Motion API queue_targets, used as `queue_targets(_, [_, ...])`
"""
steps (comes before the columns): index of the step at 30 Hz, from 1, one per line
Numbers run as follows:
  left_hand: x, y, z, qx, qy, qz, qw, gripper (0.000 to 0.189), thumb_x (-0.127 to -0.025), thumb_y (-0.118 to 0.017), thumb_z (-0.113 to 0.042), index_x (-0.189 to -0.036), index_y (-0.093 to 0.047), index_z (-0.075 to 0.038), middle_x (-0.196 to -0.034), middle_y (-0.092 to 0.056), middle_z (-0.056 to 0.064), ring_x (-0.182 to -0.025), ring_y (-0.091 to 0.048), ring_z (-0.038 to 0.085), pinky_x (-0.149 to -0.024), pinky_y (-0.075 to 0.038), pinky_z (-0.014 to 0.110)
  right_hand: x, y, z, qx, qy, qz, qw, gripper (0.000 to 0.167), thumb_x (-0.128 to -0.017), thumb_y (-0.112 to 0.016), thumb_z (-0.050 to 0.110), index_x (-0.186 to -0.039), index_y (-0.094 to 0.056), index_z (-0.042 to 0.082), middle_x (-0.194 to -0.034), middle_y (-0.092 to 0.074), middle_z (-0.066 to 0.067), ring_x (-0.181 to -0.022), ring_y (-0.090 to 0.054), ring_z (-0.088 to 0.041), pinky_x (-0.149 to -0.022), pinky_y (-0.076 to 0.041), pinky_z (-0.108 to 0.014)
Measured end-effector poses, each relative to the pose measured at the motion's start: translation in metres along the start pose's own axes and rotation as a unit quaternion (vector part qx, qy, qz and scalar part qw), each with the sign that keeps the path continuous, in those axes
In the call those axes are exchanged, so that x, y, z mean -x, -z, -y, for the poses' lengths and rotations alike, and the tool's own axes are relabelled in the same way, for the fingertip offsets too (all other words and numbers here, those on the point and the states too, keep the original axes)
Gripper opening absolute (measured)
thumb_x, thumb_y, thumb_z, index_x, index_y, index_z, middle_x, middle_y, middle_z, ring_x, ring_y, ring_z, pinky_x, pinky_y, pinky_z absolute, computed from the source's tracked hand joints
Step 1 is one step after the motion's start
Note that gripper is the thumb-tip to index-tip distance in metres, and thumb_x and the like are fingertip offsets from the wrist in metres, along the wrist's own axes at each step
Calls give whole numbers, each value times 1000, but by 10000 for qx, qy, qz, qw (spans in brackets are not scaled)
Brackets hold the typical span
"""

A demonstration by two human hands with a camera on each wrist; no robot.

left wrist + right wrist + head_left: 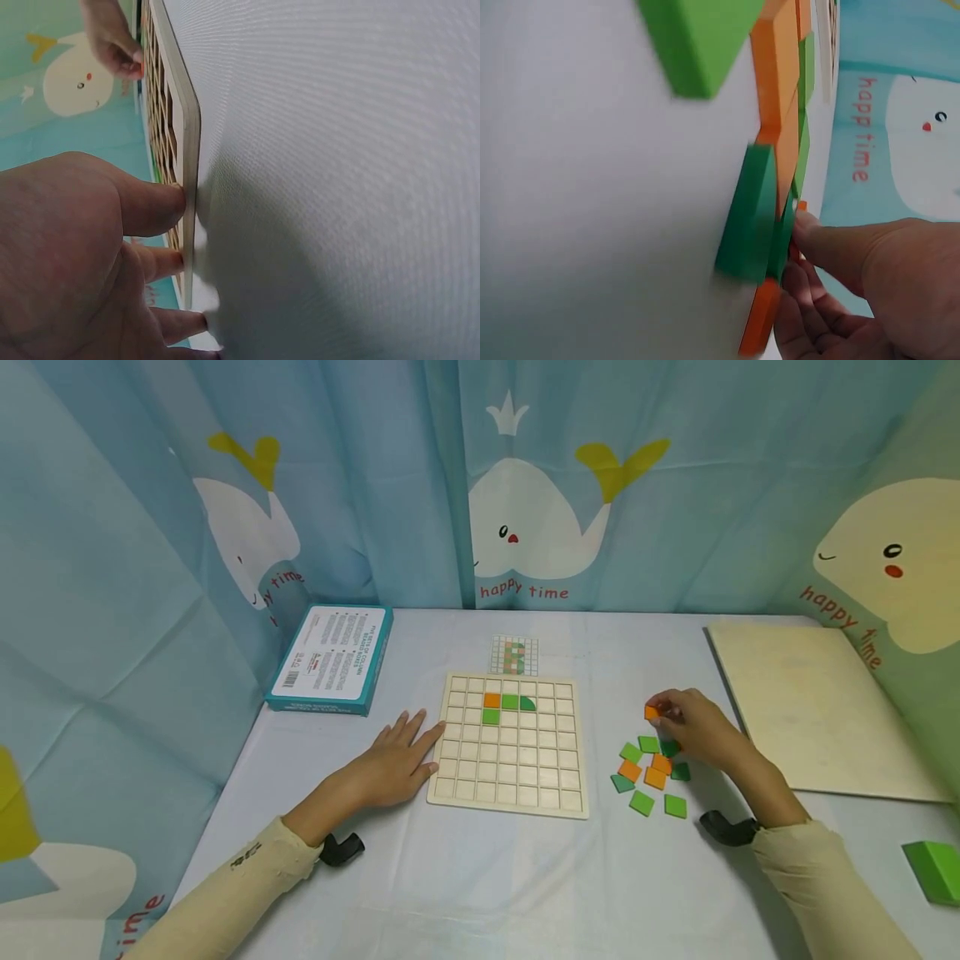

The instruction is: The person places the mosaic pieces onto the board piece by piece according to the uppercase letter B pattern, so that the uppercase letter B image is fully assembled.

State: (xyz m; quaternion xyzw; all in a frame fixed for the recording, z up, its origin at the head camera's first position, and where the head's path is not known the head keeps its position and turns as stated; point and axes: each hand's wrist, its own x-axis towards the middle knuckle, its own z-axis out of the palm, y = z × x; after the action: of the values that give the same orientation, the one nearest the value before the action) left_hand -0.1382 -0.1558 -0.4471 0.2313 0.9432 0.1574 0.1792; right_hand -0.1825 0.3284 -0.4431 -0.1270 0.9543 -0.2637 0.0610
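My right hand (697, 724) pinches an orange square tile (651, 713) between thumb and fingertips, just beyond a loose pile of tiles. In that pile lie light green squares (641, 802), orange squares (655, 777) and dark green pieces (622, 783). My left hand (392, 766) lies with spread fingers at the left side of a wooden grid board (507, 793), its thumb (154, 206) touching the edge. On the board's upper rows sit an orange square (492, 700), two light green squares (510, 702) and a dark green rounded piece (528, 703).
A small pattern card (514, 655) lies behind the board. The blue-edged box (330, 656) stands at the back left. To the right are a large pale panel (825, 710) and a green block (933, 870). A whale-print curtain (420, 485) surrounds the table.
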Motion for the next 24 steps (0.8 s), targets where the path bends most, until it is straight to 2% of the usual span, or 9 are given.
queue_targets(4, [0,0,0,10,32,21,10000,65,-112,-47,-36,-170,-24,-15,-175,-10,23,-162,-3,47,-127,-13,66,-8,-8,10,-76,-55,36,9999,30,-106,-63,8,-129,-61,-11,-119,-58,-30,-107,-56,-41,-91,-50,-55])
queue_targets(8, [-1,-1,0,-35,64,37,10000,66,-112,-46,-37,-170,-24,-16,-176,-10,22,-162,-3,47,-128,-12,66,-16,-17,28,-119,-69,64,9999,31,-106,-63,8,-130,-61,-11,-123,-57,-31,-110,-57,-42,-95,-50,-58])
queue_targets(14, [-1,-1,1,-54,79,43,9999,66,-112,-46,-37,-170,-24,-16,-176,-10,22,-162,-3,46,-128,-13,65,-27,-33,72,-209,275,15,9994,27,-103,-63,2,-128,-63,-10,-120,-59,-28,-108,-60,-40,-93,-53,-54])
queue_targets(18, [-1,-1,0,-46,72,38,10000,66,-112,-47,-37,-170,-24,-16,-176,-10,22,-162,-3,47,-128,-13,66,-35,-47,97,-297,543,140,9980,25,-102,-67,2,-125,-66,-8,-116,-60,-24,-104,-63,-36,-90,-56,-49])
queue_targets(24, [-2,-1,-1,-61,91,31,9999,66,-112,-46,-37,-170,-24,-16,-176,-9,22,-162,-3,47,-128,-13,66,-44,-68,123,-510,1060,342,9925,23,-100,-71,4,-120,-66,-6,-113,-62,-20,-100,-64,-30,-88,-57,-43])
